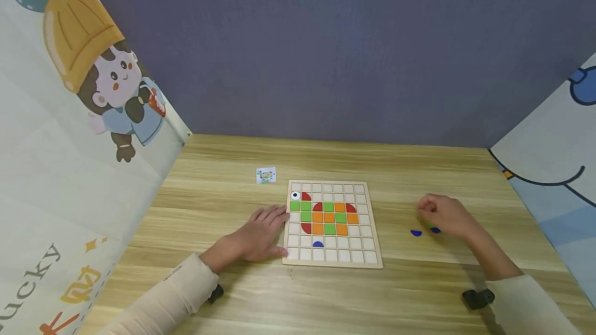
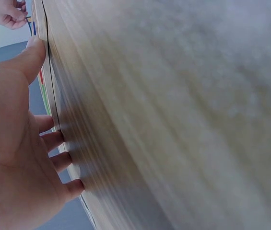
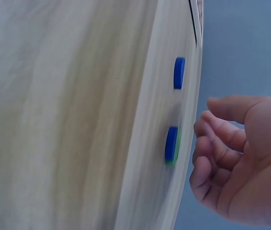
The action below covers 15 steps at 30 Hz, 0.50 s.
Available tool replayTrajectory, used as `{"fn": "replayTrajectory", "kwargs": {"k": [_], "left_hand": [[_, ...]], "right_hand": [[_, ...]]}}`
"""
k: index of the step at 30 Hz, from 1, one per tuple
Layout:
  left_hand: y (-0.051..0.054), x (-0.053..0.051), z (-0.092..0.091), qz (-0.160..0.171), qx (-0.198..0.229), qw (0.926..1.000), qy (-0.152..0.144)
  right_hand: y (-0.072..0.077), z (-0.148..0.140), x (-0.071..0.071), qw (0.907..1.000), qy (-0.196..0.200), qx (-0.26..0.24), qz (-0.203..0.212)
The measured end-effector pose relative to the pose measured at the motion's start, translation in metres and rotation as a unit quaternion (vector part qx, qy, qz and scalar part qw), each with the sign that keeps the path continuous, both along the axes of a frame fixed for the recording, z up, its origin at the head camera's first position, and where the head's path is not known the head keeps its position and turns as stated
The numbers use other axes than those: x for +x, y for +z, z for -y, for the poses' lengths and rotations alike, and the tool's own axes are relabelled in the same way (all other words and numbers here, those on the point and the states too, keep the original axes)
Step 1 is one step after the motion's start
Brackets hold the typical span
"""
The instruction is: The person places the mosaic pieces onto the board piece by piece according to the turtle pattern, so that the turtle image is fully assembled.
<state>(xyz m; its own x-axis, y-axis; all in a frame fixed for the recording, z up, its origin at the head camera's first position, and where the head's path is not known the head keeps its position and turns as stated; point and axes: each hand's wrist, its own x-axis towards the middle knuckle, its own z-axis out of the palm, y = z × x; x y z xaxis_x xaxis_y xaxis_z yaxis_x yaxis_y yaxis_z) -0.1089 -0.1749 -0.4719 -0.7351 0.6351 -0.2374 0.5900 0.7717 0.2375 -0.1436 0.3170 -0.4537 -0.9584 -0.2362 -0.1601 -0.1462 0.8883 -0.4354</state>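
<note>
A wooden grid board lies on the table with red, green and orange tiles in its cells, a round eye tile at upper left and a blue half-round tile near the bottom. My left hand rests along the board's left edge, thumb at the lower corner and fingers spread. My right hand hovers right of the board with loosely curled fingers; I see nothing held in it. Below it lie a blue half-round piece and another blue piece against a green one.
A small picture card lies behind the board on the left. A dark panel stands along the table's back edge, with printed walls at left and right. Black devices sit at both wrists.
</note>
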Motion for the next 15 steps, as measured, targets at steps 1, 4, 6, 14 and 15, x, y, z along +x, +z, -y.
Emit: {"fn": "replayTrajectory", "kwargs": {"k": [1,4,6,14,15], "left_hand": [[0.000,0.000,0.000,0.000,-0.001,1.0000,0.000],[0.001,0.000,0.000,-0.001,-0.001,1.0000,0.000],[0.001,0.000,0.000,-0.001,-0.002,1.0000,0.000],[0.001,0.001,0.000,-0.005,0.003,1.0000,-0.004],[0.001,0.001,0.000,-0.006,0.004,1.0000,-0.004]], "right_hand": [[0.000,-0.002,0.000,1.0000,0.000,0.005,0.001],[-0.001,-0.006,0.002,0.9998,-0.004,0.016,0.007],[0.000,-0.008,0.003,0.9996,-0.007,0.022,0.014],[0.003,-0.018,0.006,0.9978,-0.042,0.037,0.037],[0.004,-0.019,0.006,0.9974,-0.046,0.038,0.041]]}}
